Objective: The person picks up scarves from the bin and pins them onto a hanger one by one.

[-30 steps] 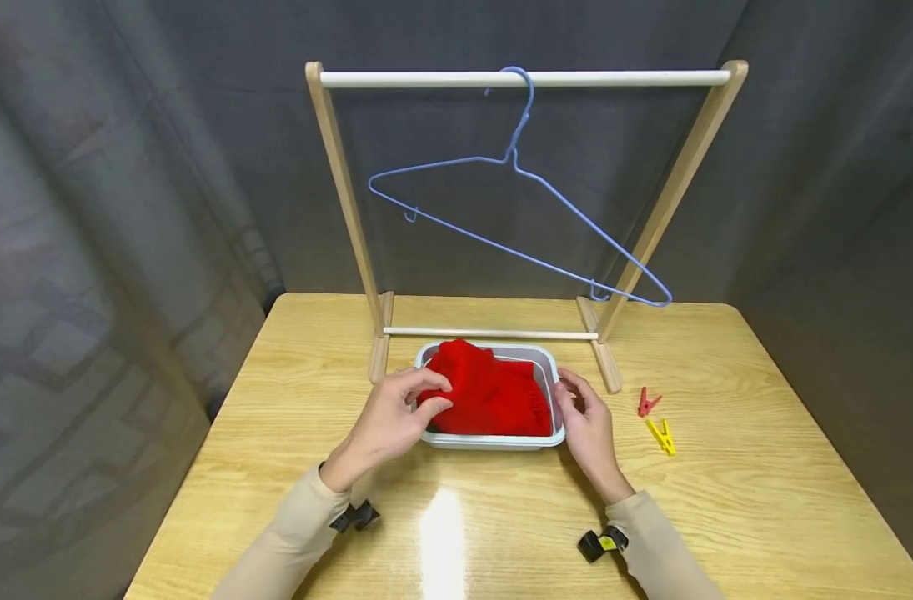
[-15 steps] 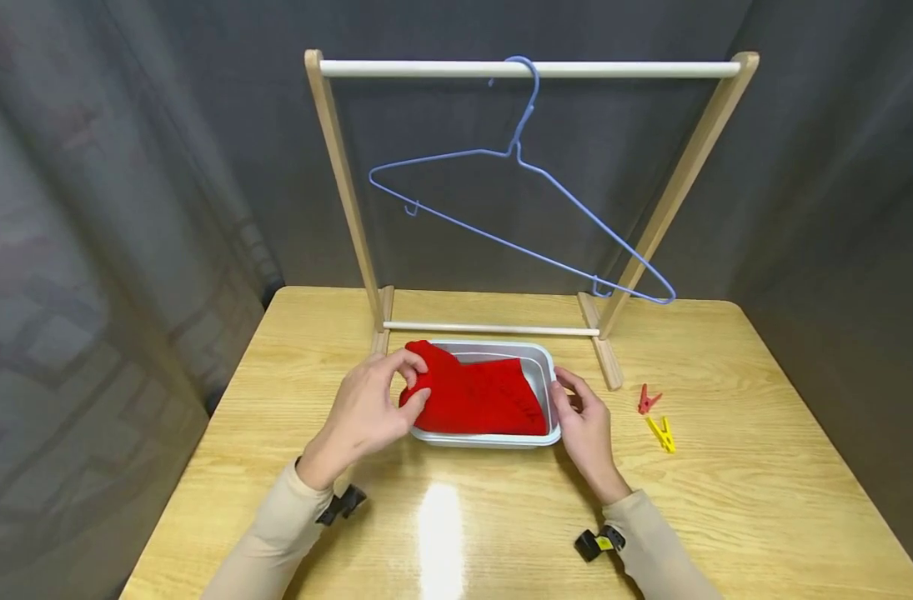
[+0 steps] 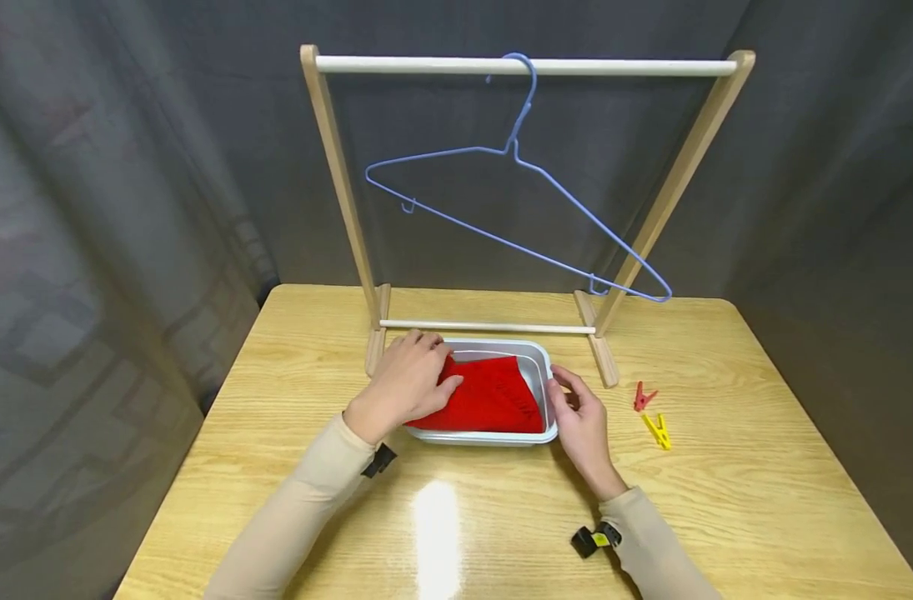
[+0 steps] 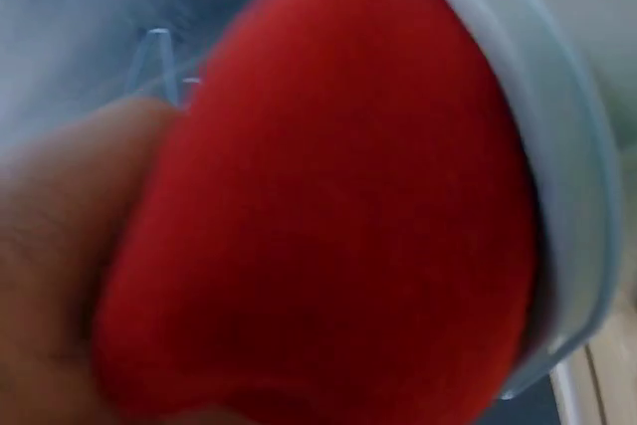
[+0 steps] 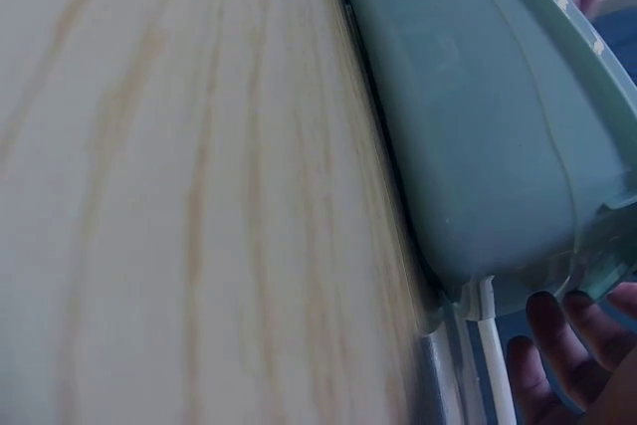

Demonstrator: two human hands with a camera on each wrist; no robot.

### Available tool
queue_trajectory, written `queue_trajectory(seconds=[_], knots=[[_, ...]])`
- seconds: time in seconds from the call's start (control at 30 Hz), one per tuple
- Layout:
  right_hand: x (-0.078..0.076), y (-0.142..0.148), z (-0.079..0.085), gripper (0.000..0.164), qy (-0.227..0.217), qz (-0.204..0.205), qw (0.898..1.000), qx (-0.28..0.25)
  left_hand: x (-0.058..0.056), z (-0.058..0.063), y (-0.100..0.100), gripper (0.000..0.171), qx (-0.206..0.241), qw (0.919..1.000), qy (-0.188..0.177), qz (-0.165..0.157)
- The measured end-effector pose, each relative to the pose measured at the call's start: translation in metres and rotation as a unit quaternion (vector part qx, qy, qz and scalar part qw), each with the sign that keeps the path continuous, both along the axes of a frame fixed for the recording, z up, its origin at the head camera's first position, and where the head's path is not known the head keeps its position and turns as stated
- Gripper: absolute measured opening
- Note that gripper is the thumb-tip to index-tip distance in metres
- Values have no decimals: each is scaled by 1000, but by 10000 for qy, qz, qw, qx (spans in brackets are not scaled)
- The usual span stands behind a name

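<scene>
A red cloth with dark markings lies in a pale blue-grey plastic basin, its left part over the near left rim. My left hand lies back up on the cloth's left end. Its thumb stands apart from the fingers, whose tips are hidden. In the left wrist view the red cloth bulges close to the camera beside the hand. My right hand holds the basin's right rim, thumb on top. In the right wrist view, its fingers show by the basin's outer wall.
Behind the basin stands a wooden rack with a white top bar. A blue hanger hangs tilted from it. A red clothespin and a yellow clothespin lie on the table to the right.
My left hand first drew the bunched cloth leftward, spreading it flatter. Then it moved right and turned back up over the cloth's left end. My right hand stays at the rim.
</scene>
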State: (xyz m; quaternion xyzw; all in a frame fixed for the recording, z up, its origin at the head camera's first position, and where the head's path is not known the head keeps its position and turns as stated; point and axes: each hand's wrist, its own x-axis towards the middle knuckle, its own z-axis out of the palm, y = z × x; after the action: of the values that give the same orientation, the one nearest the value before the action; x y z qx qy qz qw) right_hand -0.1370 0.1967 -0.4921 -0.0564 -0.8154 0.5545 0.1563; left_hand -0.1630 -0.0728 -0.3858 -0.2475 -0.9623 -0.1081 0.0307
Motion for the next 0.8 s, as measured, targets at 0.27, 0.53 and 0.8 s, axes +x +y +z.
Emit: queue_trajectory(seconds=[0.27, 0.53, 0.8], knots=[[0, 0, -2, 31, -1, 12, 10000, -11, -18, -11, 7, 33, -921, 9910, -967, 130], [-1, 0, -4, 30, 1, 31, 10000, -23, -22, -9, 10, 10, -271, 9974, -554, -360], [-1, 1, -3, 30, 62, 50, 10000, -26, -15, 21, -3, 20, 620, 9946, -451, -701]])
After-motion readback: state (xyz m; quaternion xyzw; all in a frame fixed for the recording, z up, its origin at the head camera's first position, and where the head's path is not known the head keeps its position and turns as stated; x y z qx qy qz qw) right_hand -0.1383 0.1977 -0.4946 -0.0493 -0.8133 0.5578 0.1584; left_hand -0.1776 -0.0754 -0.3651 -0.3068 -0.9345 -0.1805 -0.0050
